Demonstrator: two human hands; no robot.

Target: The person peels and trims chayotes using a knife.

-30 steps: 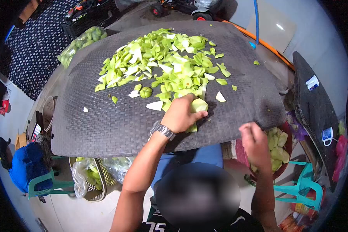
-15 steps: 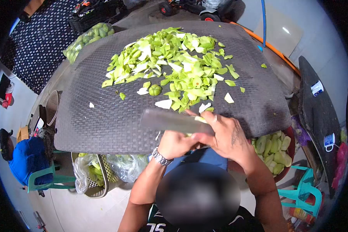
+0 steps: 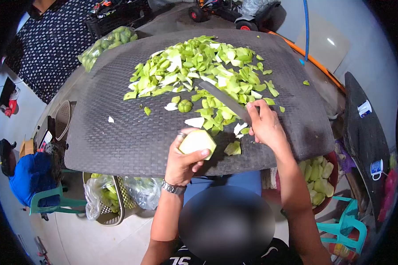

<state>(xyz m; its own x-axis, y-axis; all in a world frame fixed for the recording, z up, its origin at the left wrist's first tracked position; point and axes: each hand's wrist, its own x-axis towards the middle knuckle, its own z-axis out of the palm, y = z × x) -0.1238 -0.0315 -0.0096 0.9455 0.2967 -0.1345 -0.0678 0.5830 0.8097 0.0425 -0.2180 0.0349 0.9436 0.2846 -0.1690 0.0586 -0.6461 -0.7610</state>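
Left hand (image 3: 182, 160): curled around a peeled vegetable chunk (image 3: 197, 145), thumb pressed to its front, above the table's near edge.
Chunk: pale, moist-looking, flat-faced and angular, with a thin green rim.
Right hand (image 3: 267, 124): closed around the grip end of a knife (image 3: 227, 102), its broad flat blade slanting over the peelings.
Since half a second ago: the hands were together with the blade blurred across them; now they are apart, the chunk's flat face showing.
Peelings (image 3: 181, 66): a loose heap of thin green and whitish slices.
Ribbed piece (image 3: 185, 106): small, round, green, beside the heap.
Table (image 3: 115, 141): dark, woven-textured, rounded corners.
Red basin (image 3: 335, 174): below at right, holding pale-green peeled pieces (image 3: 316, 179).
Perforated basket (image 3: 127, 201): beige, holding green vegetables in clear plastic.
Clear bag (image 3: 88, 55): beyond the table's far left, full of green vegetables.
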